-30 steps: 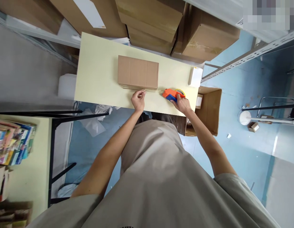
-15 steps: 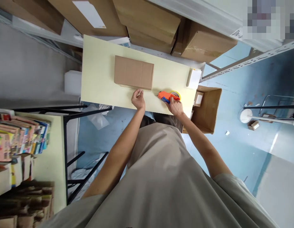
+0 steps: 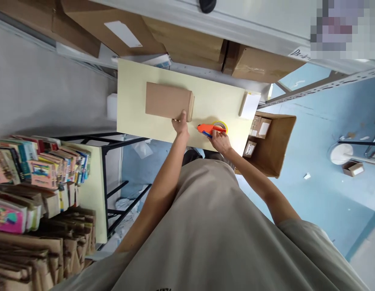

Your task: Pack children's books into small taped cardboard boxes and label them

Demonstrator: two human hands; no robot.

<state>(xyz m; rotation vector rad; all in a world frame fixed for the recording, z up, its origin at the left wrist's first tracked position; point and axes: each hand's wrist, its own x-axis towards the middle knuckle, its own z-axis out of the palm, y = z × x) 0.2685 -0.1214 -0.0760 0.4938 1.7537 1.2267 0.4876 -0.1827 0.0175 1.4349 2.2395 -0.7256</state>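
Your left hand grips the carton by a corner, likely to steady it; right hand clasps the tape dispenser.

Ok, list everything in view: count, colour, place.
worktable: one, pale yellow, centre
cardboard box: one, brown, worktable, left of centre
tape dispenser: one, orange and blue, worktable, right of centre
white box: one, white, worktable's far right corner
open carton: one, brown, right of worktable
small packages: three or more, brown, inside open carton
shelf rack: one, pale grey, top
large cartons: several, brown, on shelf rack
side table: one, pale yellow, left
books: many, multicoloured, on side table
paper or cardboard pieces: many, brown, bottom left
small box: one, brown, floor, far right
scraps: several, whitish, floor
left grip: one, bare, at cardboard box
right grip: one, bare, on tape dispenser
shirt: one, grey, bottom
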